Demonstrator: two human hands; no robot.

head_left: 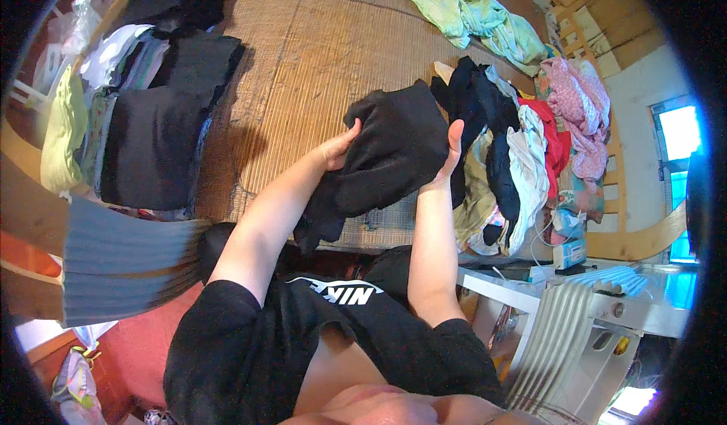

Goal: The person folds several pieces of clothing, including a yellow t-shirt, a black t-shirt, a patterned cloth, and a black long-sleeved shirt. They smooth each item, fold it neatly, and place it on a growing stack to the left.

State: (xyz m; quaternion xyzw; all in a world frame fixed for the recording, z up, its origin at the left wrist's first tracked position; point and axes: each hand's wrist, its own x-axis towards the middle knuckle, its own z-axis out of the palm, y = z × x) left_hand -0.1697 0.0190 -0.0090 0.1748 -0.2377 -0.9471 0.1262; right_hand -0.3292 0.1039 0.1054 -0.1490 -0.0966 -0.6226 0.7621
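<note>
A bunched black garment [394, 152] hangs between my two hands above the bed mat [280, 61]. My left hand [341, 149] grips its left side, thumb on top and the other fingers largely hidden by the cloth. On the opposite side my right hand [449, 156] holds the edge with the thumb pointing up; its fingers are behind the fabric. One loose part of the garment droops toward me below my left hand. What kind of garment it is, I cannot tell from the folds.
Folded clothes, mostly dark [155, 148], lie stacked at the left. A loose heap with a white garment [526, 175] and a red one [556, 141] lies at the right, beside pink bedding [579, 107]. Green bedding [469, 12] is at the far side. A white desk [500, 285] stands near right.
</note>
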